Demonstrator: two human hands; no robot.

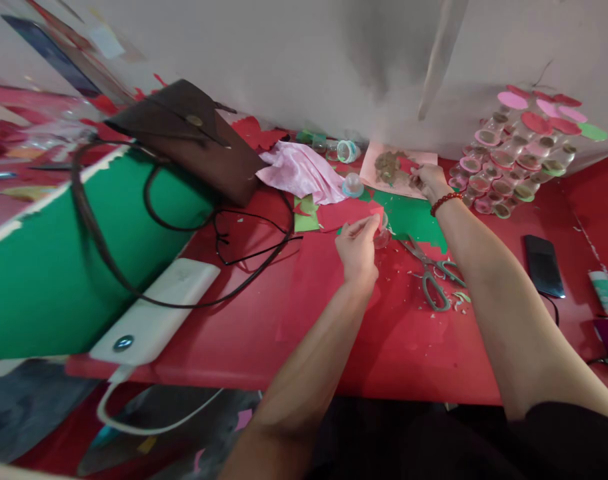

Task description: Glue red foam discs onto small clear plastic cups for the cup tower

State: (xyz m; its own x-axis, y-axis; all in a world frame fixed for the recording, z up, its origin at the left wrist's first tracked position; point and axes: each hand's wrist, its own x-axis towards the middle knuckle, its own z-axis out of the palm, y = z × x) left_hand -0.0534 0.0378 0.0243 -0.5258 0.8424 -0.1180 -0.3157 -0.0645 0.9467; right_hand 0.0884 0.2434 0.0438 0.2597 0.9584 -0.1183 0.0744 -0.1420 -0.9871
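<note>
Red table (334, 347) set against a white wall, as I see it over the head camera from my remote station. At centre, the left hand (358, 248) is pinched shut, thumb against forefinger, on a small clear cup (383, 238). Most of the cup is hidden behind the fingers, and I cannot make out what is in it. Further back, the right hand (427, 180), with a red bead bracelet at its wrist, rests with curled fingers on a pink sheet (371, 175), at the edge of a brown crumbly heap (390, 165). I cannot tell whether it grips any of the heap. Green paper (414, 219) lies between the two hands, and scissors (433, 275) lie open just right of the left hand among paper scraps.

Right rear: a stack of lidded clear cups (514, 160) leans at the wall. A dark phone (543, 265) lies near the right forearm, and a tube (605, 295) is cut off by the frame edge.

Left: a brown bag (194, 137), a pink cloth (299, 172) and a white power bank (157, 310) (its cable drops below the table edge). The far left is blurred.
</note>
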